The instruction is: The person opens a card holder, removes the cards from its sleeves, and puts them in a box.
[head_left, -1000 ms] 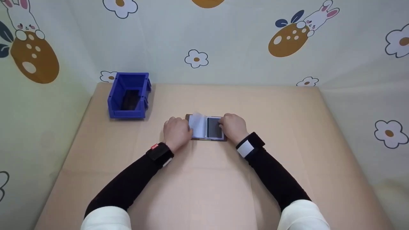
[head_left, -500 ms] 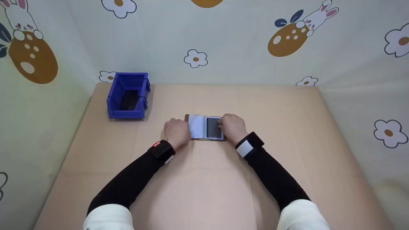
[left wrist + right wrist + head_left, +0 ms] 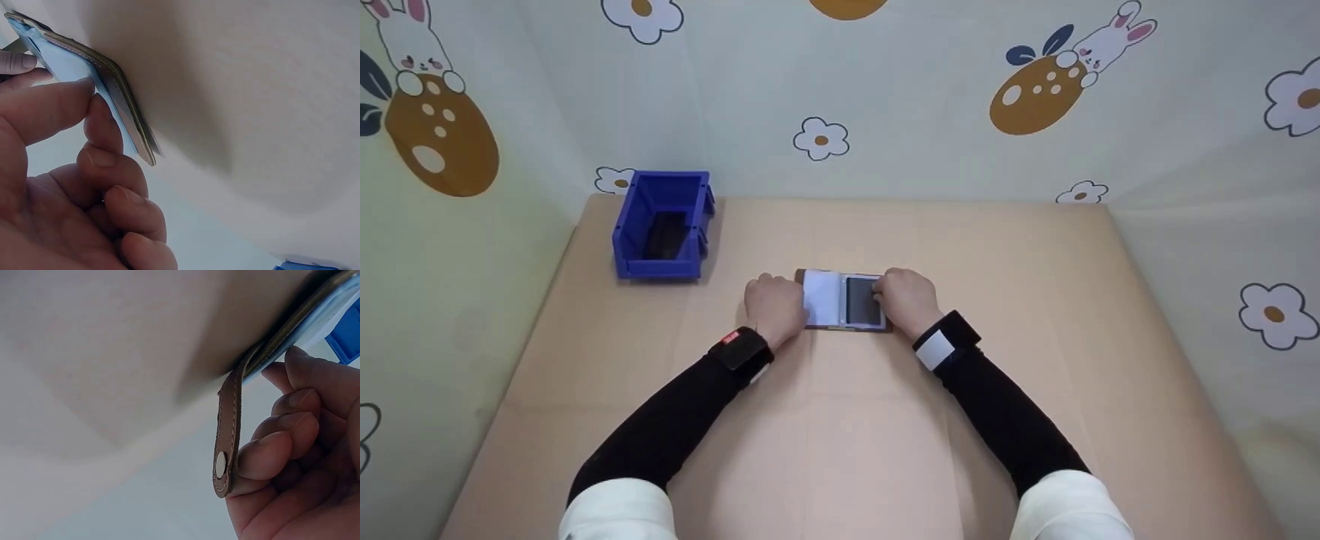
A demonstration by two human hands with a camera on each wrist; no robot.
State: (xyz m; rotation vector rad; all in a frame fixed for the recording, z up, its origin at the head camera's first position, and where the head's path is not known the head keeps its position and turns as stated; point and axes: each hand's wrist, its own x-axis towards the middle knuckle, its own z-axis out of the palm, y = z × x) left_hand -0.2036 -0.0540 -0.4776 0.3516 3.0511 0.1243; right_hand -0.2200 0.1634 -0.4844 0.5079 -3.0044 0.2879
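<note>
An opened card holder (image 3: 823,300) with clear sleeves and a brown cover lies across the middle of the table. Its left page looks whitish, while a dark card (image 3: 861,301) shows on the right side. My left hand (image 3: 775,307) pinches the left edge between thumb and index finger, the other fingers curled. At the opposite edge my right hand (image 3: 909,302) grips with thumb and index finger, partly covering the dark card's right side. A brown strap (image 3: 228,422) with a metal snap hangs from the holder beside the right fingers in the right wrist view.
A blue plastic bin (image 3: 660,268) stands at the back left of the table (image 3: 997,247), with something dark and flat on its floor. A patterned cloth (image 3: 915,112) hangs behind the table and along its sides.
A clear sleeve raised near the holder's middle one second ago now lies flat on the left side. My left hand shifted very slightly; the right hand stays in place.
</note>
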